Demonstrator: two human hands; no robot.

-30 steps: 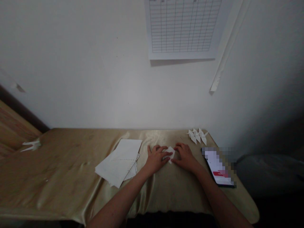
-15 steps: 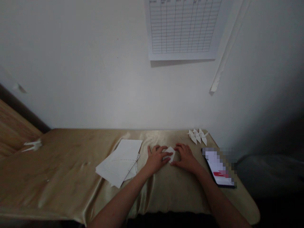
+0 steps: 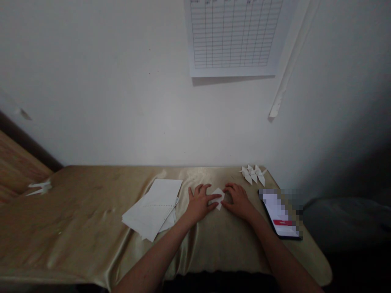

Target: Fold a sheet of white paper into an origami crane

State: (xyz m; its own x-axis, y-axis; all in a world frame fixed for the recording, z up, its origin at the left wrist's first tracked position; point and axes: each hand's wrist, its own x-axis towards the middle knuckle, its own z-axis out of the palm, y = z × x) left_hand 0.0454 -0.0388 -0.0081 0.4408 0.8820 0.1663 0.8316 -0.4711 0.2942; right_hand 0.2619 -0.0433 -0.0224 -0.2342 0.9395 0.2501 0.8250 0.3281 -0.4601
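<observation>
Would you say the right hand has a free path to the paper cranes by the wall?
Probably yes: the right hand lies near the paper cranes, with only bare cloth between.

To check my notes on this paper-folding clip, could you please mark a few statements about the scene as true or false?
The left hand and right hand both touch the small folded paper. True.
The stack of white sheets lies right of the right hand. False: it lies left of the left hand.
Folded paper figures sit near the far right corner of the table. True.
The phone lies under the left hand. False: it lies right of the right hand, untouched.
</observation>
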